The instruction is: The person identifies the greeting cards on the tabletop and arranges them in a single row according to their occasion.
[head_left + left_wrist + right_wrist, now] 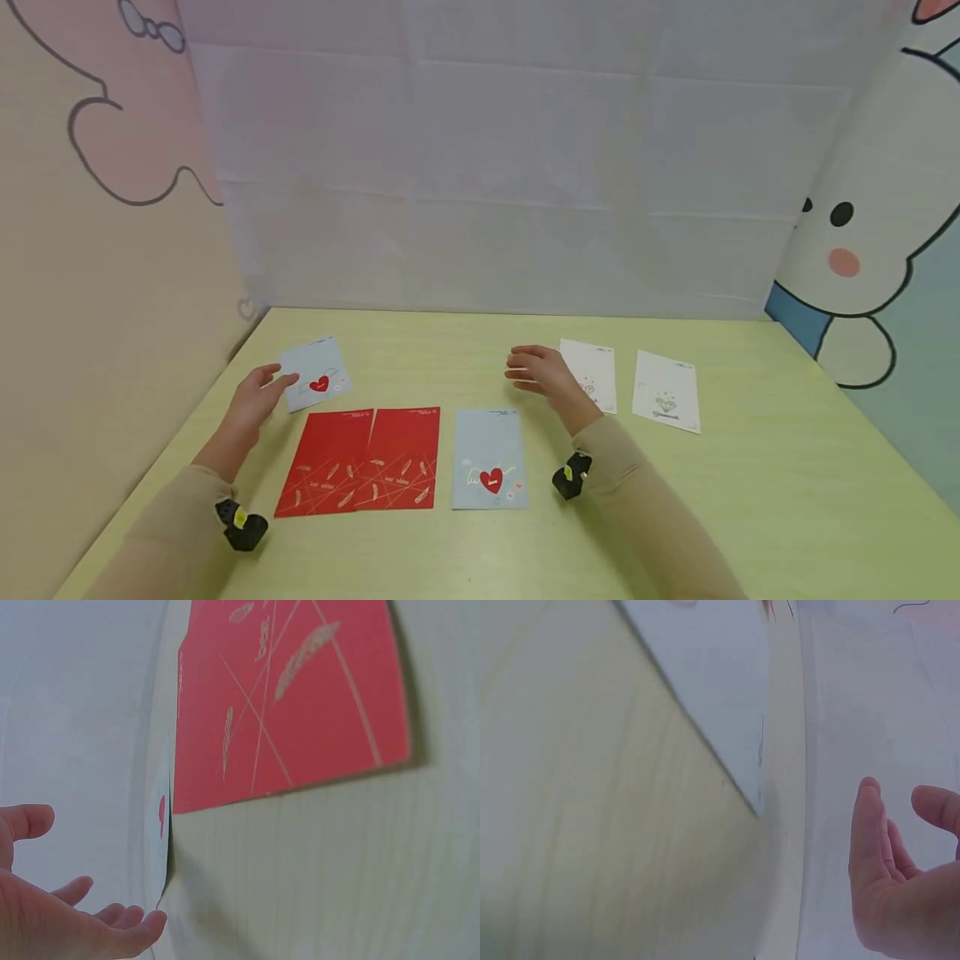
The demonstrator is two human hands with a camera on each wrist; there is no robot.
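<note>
In the head view my left hand [252, 402] hovers at the left edge of a pale blue card [313, 358] with a red heart. Its thumb and fingers [71, 891] are parted in the left wrist view, with nothing between them; whether a fingertip touches the card I cannot tell. My right hand [551, 377] is over the table, left of a white card [596, 358] that the wrist partly covers. Loosely bent fingers [867, 832] hold nothing. Two red cards [324, 462] with gold feather prints overlap slightly, and a second pale blue heart card [491, 450] lies beside them.
Another white card [666, 390] with a gold diamond print lies at the right. All cards rest on a pale yellow-green table [780, 467]. A white sheet [517, 192] hangs behind its back edge, and a cartoon-patterned wall [97, 275] stands close at the left.
</note>
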